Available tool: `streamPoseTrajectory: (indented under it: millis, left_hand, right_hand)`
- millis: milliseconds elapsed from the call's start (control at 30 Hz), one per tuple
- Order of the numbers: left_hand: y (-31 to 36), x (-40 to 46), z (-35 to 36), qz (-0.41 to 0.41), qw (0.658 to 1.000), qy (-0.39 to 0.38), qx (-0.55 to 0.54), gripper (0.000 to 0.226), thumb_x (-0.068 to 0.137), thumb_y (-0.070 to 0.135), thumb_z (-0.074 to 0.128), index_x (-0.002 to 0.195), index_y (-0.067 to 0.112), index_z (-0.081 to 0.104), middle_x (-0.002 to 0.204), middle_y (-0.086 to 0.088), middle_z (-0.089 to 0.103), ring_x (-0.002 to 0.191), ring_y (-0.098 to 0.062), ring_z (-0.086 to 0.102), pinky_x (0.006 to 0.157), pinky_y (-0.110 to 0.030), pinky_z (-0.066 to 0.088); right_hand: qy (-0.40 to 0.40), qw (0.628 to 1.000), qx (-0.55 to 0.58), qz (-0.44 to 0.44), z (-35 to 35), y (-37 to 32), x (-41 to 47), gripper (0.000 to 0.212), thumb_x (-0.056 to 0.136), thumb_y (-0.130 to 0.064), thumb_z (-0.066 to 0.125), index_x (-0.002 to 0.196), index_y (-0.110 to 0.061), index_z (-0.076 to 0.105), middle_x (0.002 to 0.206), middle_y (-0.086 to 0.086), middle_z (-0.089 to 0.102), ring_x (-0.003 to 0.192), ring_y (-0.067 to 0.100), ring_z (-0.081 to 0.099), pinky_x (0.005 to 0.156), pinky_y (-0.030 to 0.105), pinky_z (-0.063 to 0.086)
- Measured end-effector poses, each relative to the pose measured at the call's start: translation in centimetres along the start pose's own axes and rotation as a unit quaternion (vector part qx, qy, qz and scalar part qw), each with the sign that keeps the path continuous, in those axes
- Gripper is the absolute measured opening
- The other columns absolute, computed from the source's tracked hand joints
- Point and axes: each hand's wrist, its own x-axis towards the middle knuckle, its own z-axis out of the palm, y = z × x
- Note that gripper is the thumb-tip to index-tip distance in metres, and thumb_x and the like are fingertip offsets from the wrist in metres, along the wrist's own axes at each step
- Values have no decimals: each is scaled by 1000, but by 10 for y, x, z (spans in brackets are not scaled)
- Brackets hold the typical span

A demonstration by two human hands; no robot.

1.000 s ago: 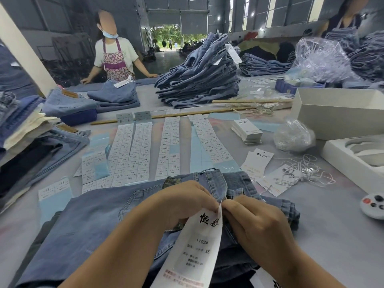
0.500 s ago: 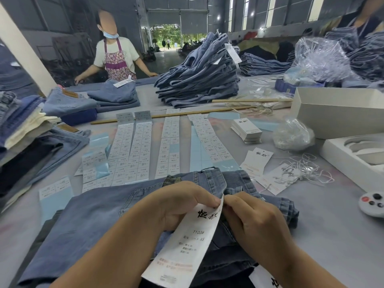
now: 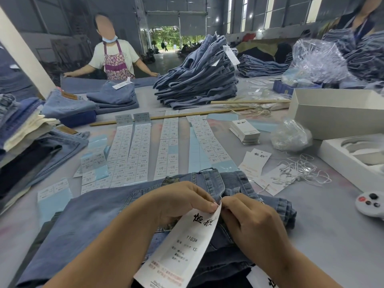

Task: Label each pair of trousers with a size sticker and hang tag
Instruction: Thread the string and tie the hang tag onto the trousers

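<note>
Your left hand (image 3: 178, 201) pinched the hang tag's (image 3: 187, 244) top corner; your right hand (image 3: 252, 220), fingers curled, gripped the jeans (image 3: 99, 217) waistband beside it.

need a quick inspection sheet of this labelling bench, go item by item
surface: grey table, crowded across its far half.
job's things: jeans lie flat before the person; hang tag, printed 1103# XS, is at the waistband. Sticker sheets lie in strips beyond; spare tags and loose strings to the right.
clutter: tag stack, plastic bag, white boxes, round controller, wooden sticks, jeans pile.
grip: left hand pinches the tag's top edge; right hand pinches at the same spot, the string is hidden.
cables: nothing seen.
surroundings: warehouse hall; a person in an apron across the table.
</note>
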Motion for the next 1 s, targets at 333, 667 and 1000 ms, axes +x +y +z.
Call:
streamPoseTrajectory:
  millis: [333, 667, 1000]
  left_hand:
    - [-4, 1, 10, 34, 998, 58, -19, 12, 87, 11, 68, 76, 14, 72, 69, -3, 70, 58, -15, 63, 59, -22, 47]
    - [-7, -3, -3, 91, 974, 201, -58, 14, 91, 13, 65, 77, 13, 69, 71, -10, 74, 58, -18, 69, 56, -28, 54]
    - [-9, -1, 1, 110, 972, 205, -27, 15, 92, 16, 65, 77, 15, 68, 70, -7, 74, 61, -19, 69, 58, -28, 52]
  right_hand:
    - [-47, 996, 66, 44, -9, -3, 6, 10, 85, -19, 64, 93, -16, 69, 84, -6, 71, 66, 18, 67, 50, 31, 51]
    - [-163, 958, 133, 194, -35, 0, 22, 18, 83, -19, 76, 90, -31, 65, 61, -12, 57, 56, 6, 52, 54, 15, 41]
    - [-352, 711, 460, 398, -72, 14, 55, 25, 69, -1, 50, 75, -5, 74, 66, 16, 63, 45, 17, 53, 41, 22, 42]
